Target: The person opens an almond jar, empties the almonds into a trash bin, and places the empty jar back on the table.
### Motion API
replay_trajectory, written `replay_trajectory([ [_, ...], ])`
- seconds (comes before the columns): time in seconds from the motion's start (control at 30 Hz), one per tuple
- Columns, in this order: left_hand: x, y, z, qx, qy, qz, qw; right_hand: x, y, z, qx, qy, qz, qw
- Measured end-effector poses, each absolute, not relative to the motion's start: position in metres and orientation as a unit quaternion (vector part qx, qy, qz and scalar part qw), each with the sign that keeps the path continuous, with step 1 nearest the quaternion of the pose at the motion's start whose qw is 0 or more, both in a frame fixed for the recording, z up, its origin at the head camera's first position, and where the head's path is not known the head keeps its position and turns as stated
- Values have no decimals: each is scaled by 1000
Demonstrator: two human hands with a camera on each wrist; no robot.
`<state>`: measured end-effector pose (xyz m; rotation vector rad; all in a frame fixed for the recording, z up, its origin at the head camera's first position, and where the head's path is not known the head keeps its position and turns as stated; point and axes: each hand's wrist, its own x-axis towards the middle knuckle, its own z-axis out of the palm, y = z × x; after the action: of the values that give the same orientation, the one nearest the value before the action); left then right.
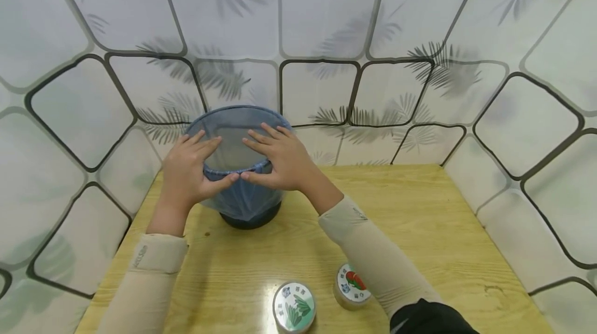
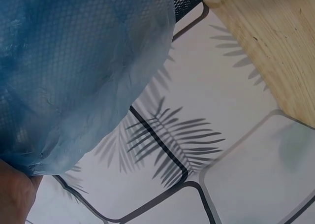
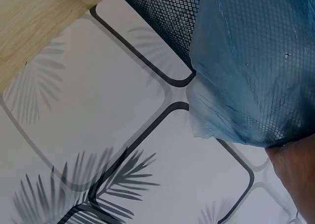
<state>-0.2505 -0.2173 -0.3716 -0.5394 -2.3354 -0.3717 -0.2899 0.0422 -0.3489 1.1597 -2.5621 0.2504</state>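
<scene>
A dark mesh wastebasket (image 1: pixel 250 221) stands toward the back left of the wooden table, lined with a blue plastic bag (image 1: pixel 249 199). The bag is folded over the rim and hangs down the outside; the mesh (image 3: pixel 167 17) shows below it in the right wrist view. My left hand (image 1: pixel 186 168) lies at the near left of the rim, fingers spread over the opening. At the near right, my right hand (image 1: pixel 284 160) rests with its fingers likewise spread. Both thumbs lie along the front rim, their tips almost meeting. In the wrist views, the bag hides most of both hands.
Two short round items with printed tops stand near the table's front, one with green leaves (image 1: pixel 294 307), one with a red picture (image 1: pixel 352 285). The right forearm passes over the red one. Patterned wall covering (image 1: pixel 317 93) rises behind and beside the wooden table (image 1: pixel 396 220).
</scene>
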Motion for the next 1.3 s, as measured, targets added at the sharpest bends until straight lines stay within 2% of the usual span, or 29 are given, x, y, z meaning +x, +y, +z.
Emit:
replay_trajectory([
  [0.4, -248, -196, -371, -219, -891, -159, 364, -283, 61, -351, 396, -897, 107, 165],
  [0.77, -247, -173, -369, -235, -898, -155, 339, -280, 87, -359, 384, -897, 115, 185],
  [1.3, -253, -131, -368, -253, -896, -155, 331, -269, 130, -359, 358, -901, 135, 202],
])
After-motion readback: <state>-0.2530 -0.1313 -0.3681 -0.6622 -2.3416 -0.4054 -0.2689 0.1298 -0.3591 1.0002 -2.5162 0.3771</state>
